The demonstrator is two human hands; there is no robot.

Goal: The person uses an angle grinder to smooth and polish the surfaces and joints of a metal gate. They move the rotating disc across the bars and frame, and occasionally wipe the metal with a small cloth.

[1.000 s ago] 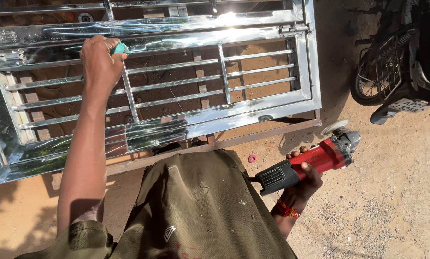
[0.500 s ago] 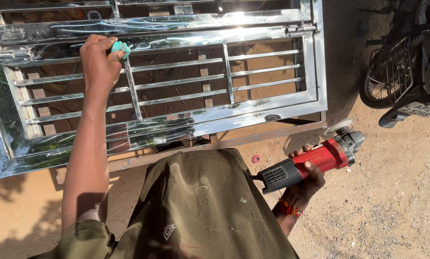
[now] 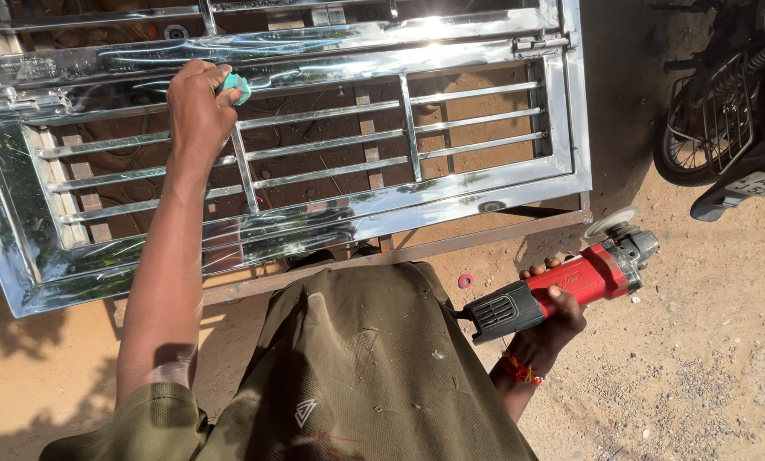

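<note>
Nearest, the right hand (image 3: 553,320) has its fingers clamped around the red plastic body of an angle grinder (image 3: 561,286), held low beside the olive shirt over sandy, gravelly ground (image 3: 698,376). The grinder's black ribbed rear end points toward the person, and its round disc sits beyond the fingers. A small red ring (image 3: 465,280) lies on the dirt just left of those fingers. Farther out, the left hand (image 3: 196,111) has its fingers closed on a small teal pad (image 3: 235,85), pressed to a mirror-bright steel grille (image 3: 485,183) with thin horizontal bars. Far right, a parked motorbike (image 3: 732,111).
</note>
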